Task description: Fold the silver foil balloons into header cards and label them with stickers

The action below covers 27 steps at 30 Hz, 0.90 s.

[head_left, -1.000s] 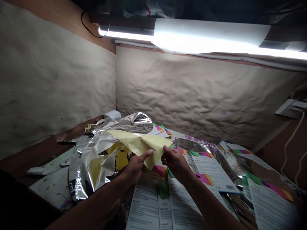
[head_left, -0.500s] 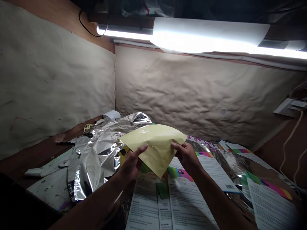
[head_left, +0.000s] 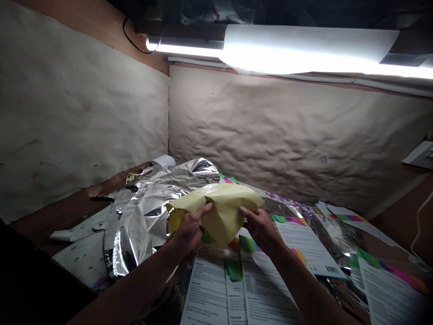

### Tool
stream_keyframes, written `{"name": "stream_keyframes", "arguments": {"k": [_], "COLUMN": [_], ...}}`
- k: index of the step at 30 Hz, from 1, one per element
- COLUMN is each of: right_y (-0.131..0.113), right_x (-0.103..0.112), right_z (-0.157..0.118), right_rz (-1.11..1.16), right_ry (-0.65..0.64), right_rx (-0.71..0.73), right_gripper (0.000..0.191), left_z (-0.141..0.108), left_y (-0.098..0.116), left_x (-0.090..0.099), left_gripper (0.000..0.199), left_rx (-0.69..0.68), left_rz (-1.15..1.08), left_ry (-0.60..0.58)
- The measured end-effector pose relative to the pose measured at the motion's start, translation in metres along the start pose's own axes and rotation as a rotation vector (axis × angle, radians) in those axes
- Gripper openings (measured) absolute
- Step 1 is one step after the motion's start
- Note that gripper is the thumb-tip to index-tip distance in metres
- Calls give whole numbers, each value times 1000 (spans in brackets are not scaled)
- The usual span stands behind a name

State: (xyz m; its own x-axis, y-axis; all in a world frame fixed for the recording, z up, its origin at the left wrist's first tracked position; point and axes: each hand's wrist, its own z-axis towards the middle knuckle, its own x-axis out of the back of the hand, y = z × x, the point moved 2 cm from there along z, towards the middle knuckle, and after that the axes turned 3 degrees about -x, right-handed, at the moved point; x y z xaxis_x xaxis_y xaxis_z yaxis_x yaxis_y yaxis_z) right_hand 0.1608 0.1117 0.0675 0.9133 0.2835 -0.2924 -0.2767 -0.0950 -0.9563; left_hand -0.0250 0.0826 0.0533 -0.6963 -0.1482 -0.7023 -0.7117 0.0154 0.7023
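A pale yellow sheet (head_left: 225, 212), glossy and bent, is held up between both hands over the table. My left hand (head_left: 189, 228) grips its left side, thumb on the upper face and fingers beneath. On the right, my right hand (head_left: 259, 223) pinches the other side with the thumb on top. The sheet creases near the left thumb, and its point hangs toward me. Below lie printed white cards (head_left: 209, 286) with rainbow-coloured tops, partly covered by the sheet and my arms. Crumpled silver foil (head_left: 152, 203) lies just left of my left hand.
More printed cards (head_left: 307, 243) lie at the right on shiny film. Worn white boards (head_left: 84, 253) are at the left. Paper-covered walls (head_left: 270, 135) close off the back and left. A lit tube lamp (head_left: 189, 48) hangs above, and a cable (head_left: 417, 221) runs down at the right.
The yellow sheet has dipped slightly and folded more between my hands, with a new crease by the left thumb. Both hands keep their hold. The view has turned a little left.
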Motion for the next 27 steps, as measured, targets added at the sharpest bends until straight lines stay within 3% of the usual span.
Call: {"name": "stream_keyframes", "arguments": {"k": [2, 4, 6, 8, 10, 11, 12, 13, 16, 18, 20, 21, 23, 25, 27], "right_y": [-4, -14, -30, -47, -62, -67, -70, -72, -72, -68, -63, -60, -53, -44, -38], "right_x": [1, 8, 22, 39, 55, 62, 68, 73, 80, 77, 71, 68, 63, 59, 58], "right_z": [3, 7, 8, 5, -2, -7, -13, -18, -26, -26, -23, -21, -16, -10, -4], "right_rz": [65, 104, 118, 96, 37, 4, -27, -57, -114, -133, -146, -155, -181, -223, -297], "right_ry": [49, 108, 204, 247, 184, 141, 115, 111, 128, 81, 28, 9, -37, -142, -251], "right_rx": [32, 85, 159, 182, 117, 74, 35, -1, -92, -168, -232, -259, -286, -310, -316], "right_gripper": [39, 36, 29, 23, 22, 23, 25, 25, 24, 23, 19, 16, 15, 20, 30], "left_z": [-4, -11, -23, -39, -54, -57, -58, -54, -33, -20, -12, -11, -12, -18, -23], "left_y": [-1, 2, 9, 19, 30, 35, 39, 42, 40, 33, 25, 21, 12, 5, 1], "left_x": [-1, -5, -10, -12, -9, -7, -6, -6, -6, -8, -11, -12, -13, -11, -6], "left_gripper": [32, 35, 43, 56, 69, 75, 78, 78, 69, 66, 73, 77, 76, 61, 44], "left_rx": [37, 87, 203, 425, 600, 617, 570, 469, 72, -132, -180, -148, 15, 219, 354], "left_rz": [121, 335, 552, 682, 653, 573, 458, 324, 73, 167, 332, 394, 467, 514, 525], "left_ry": [-76, -250, -577, -1006, -1334, -1421, -1429, -1359, -844, -496, -335, -327, -438, -588, -645]}}
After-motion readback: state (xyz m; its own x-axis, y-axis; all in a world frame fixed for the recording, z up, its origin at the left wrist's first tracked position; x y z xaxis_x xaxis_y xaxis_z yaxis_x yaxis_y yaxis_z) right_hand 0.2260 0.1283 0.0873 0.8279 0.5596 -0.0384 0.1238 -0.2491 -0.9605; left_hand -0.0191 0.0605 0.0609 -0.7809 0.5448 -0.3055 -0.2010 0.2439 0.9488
